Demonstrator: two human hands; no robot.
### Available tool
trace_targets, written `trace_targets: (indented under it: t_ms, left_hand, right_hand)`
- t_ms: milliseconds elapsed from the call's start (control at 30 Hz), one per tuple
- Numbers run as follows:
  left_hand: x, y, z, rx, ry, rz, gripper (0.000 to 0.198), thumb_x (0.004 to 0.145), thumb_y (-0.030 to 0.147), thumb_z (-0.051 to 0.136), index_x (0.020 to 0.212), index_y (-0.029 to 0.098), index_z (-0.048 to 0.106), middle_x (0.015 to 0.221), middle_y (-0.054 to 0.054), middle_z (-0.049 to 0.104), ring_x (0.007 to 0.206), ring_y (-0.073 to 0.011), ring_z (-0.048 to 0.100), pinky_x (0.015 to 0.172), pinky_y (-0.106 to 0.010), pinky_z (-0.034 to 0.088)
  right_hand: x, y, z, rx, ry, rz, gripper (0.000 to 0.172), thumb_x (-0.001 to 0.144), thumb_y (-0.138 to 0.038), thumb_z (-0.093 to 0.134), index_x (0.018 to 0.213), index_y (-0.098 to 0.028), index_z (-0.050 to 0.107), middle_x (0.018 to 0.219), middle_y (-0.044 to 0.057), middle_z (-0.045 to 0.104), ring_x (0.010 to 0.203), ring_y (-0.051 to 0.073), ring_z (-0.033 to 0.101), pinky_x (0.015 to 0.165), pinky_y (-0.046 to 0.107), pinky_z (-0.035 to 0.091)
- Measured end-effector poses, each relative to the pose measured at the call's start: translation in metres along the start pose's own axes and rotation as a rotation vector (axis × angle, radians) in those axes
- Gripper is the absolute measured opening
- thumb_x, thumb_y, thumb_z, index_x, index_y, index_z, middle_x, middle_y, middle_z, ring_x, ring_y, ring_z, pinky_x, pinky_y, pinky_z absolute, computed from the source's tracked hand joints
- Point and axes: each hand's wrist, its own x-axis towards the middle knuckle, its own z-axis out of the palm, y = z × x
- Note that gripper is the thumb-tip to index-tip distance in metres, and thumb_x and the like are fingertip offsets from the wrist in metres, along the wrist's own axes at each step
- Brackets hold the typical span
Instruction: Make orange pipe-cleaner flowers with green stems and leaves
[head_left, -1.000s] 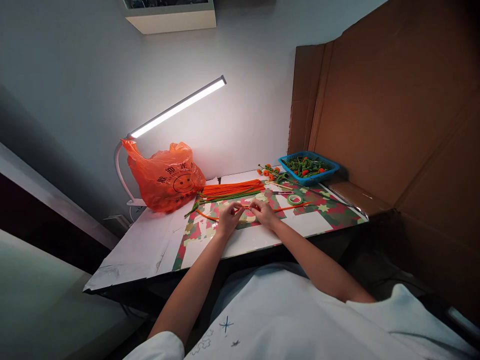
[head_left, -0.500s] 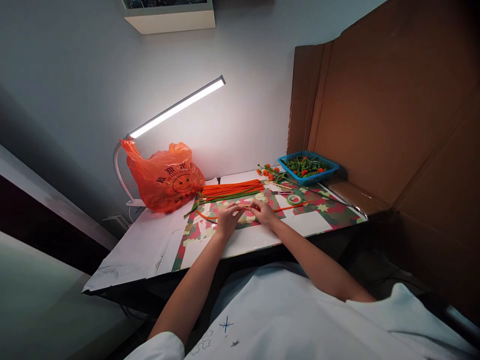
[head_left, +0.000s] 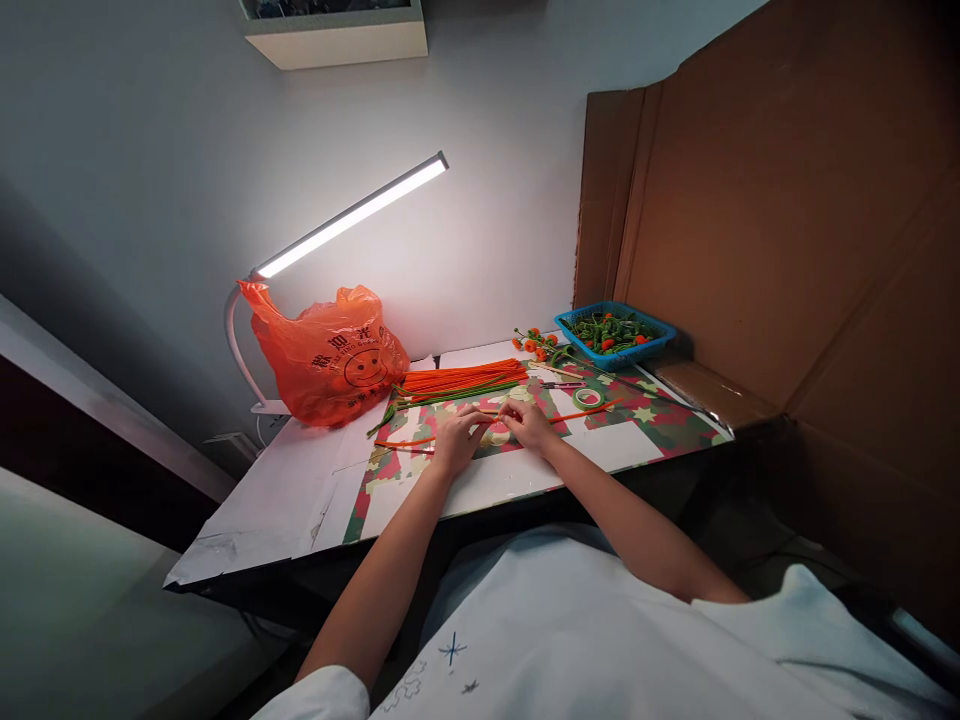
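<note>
My left hand [head_left: 456,440] and my right hand [head_left: 527,425] are close together over the near part of the table, fingers pinched on an orange pipe cleaner [head_left: 589,411]. One end of it sticks out to the right past my right hand, and an orange length also reaches left beyond my left hand. Fingers hide the part between. Just behind my hands lies a bundle of orange pipe cleaners [head_left: 461,378], with green pipe cleaners [head_left: 469,395] along its near side. A roll of green tape [head_left: 588,399] lies to the right of my right hand.
A blue basket [head_left: 624,361] of green stems and orange blooms stands back right, beside orange flowers [head_left: 536,346]. A small dark tool [head_left: 562,385] lies behind the tape. Left are an orange plastic bag [head_left: 322,370] and a lit lamp [head_left: 356,215]. Cardboard [head_left: 750,200] walls the right.
The orange length left of my left hand has swung lower, and its end reaches further left. Both hands stay nearly in place, still pinched.
</note>
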Motion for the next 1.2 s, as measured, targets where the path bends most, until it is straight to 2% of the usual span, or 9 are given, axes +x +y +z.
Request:
trace_targets:
  t_ms: [167,400,700,1000,1200]
  left_hand:
    - [0.000,-0.006,0.003,-0.202,-0.122,-0.039,0.012,0.084,0.020,0.058,0.085,0.020,0.070,0.085,-0.003,0.067,0.076,-0.0149,0.062,0.069,-0.024,0.046]
    - [-0.002,-0.012,0.008,-0.358,-0.158,-0.034,0.013,0.082,0.020,0.058,0.083,0.017,0.070,0.084,-0.006,0.067,0.079,-0.0159,0.062,0.069,-0.025,0.048]
    - [-0.002,-0.012,0.003,-0.281,-0.157,0.037,0.011,0.081,0.018,0.062,0.083,0.019,0.072,0.085,-0.006,0.069,0.080,-0.0167,0.063,0.070,-0.027,0.049]
    - [-0.002,-0.013,0.006,-0.245,-0.064,0.082,0.020,0.086,0.034,0.061,0.082,0.020,0.075,0.079,-0.005,0.069,0.073,-0.0152,0.063,0.068,-0.026,0.049]
    - [-0.002,-0.007,0.003,-0.226,-0.055,0.048,0.026,0.087,0.040,0.058,0.081,0.021,0.075,0.075,-0.004,0.066,0.066,-0.0136,0.060,0.062,-0.025,0.045]
  right_hand:
    - [-0.001,-0.001,-0.002,-0.070,-0.002,-0.002,0.010,0.077,-0.022,0.052,0.073,-0.021,0.060,0.071,0.000,0.064,0.068,0.015,0.054,0.066,0.027,0.037]
    - [-0.001,0.003,0.000,-0.081,-0.014,0.019,0.009,0.078,-0.022,0.054,0.074,-0.021,0.063,0.073,0.000,0.066,0.069,0.016,0.055,0.069,0.028,0.039]
    - [0.001,0.015,0.003,-0.078,-0.028,0.011,0.011,0.080,-0.028,0.056,0.077,-0.023,0.066,0.071,0.000,0.065,0.072,0.016,0.055,0.072,0.028,0.040]
    - [0.003,0.017,0.005,-0.030,-0.024,0.022,0.013,0.080,-0.030,0.055,0.078,-0.022,0.065,0.072,-0.001,0.064,0.071,0.015,0.055,0.071,0.028,0.041]
    - [0.003,0.018,0.005,-0.031,-0.028,0.014,0.012,0.080,-0.029,0.056,0.076,-0.021,0.064,0.071,-0.001,0.064,0.068,0.015,0.055,0.068,0.026,0.041]
